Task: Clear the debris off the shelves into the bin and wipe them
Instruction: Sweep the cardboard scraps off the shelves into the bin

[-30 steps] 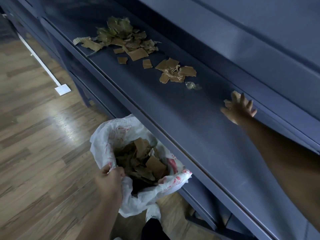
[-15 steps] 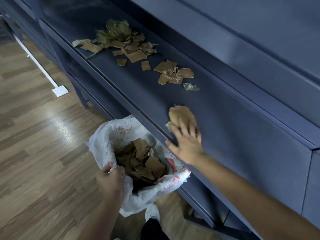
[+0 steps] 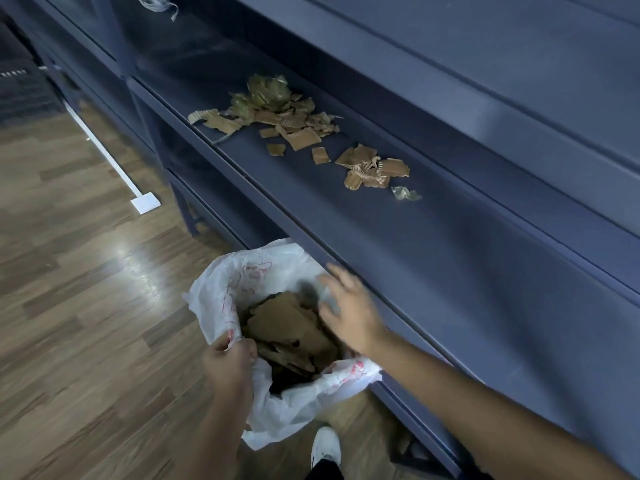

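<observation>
Scrap swept off the shelf now lies in the bin bag; right hand hovers released above it, left hand grasps its rim. More debris waits beyond the bag.

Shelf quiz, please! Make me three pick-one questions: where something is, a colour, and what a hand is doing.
1. Where do the cardboard scraps outside the bag lie?
A. on the blue shelf
B. on a chair
C. in a sink

2. What colour is the bag?
A. black
B. white with red print
C. green

3. What is the left hand doing?
A. gripping the bag's rim
B. pressing the shelf
C. holding a cloth

Answers: A, they sit on the shelf; B, white plastic with red marks; A, its fingers curl round the rim.
</observation>
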`<state>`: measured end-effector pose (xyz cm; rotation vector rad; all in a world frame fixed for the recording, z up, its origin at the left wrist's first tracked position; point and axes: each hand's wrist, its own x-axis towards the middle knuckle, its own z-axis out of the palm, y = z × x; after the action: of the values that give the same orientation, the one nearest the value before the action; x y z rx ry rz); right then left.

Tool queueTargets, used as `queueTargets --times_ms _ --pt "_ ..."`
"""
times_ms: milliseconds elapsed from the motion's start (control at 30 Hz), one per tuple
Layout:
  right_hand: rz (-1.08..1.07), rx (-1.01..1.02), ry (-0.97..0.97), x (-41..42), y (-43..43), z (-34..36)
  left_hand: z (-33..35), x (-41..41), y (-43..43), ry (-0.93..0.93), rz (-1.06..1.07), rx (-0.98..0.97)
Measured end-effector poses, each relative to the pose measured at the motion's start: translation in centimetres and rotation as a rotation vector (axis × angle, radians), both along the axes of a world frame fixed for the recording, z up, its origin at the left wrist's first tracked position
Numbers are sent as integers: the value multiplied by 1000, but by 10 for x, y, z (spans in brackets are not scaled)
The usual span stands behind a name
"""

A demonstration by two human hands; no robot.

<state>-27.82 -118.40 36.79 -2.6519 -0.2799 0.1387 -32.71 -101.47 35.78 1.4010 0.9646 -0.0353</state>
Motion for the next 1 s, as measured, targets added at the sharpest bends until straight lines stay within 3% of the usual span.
queueTargets --times_ms 333,700,1000 --pt "-667 -101 122 182 -68 26 4 53 46 -57 -35 75" --pt "-613 -136 212 260 -72 12 -11 111 73 -82 -56 147" --pt "-514 -228 186 238 -52 -1 -14 129 90 -53 -136 132"
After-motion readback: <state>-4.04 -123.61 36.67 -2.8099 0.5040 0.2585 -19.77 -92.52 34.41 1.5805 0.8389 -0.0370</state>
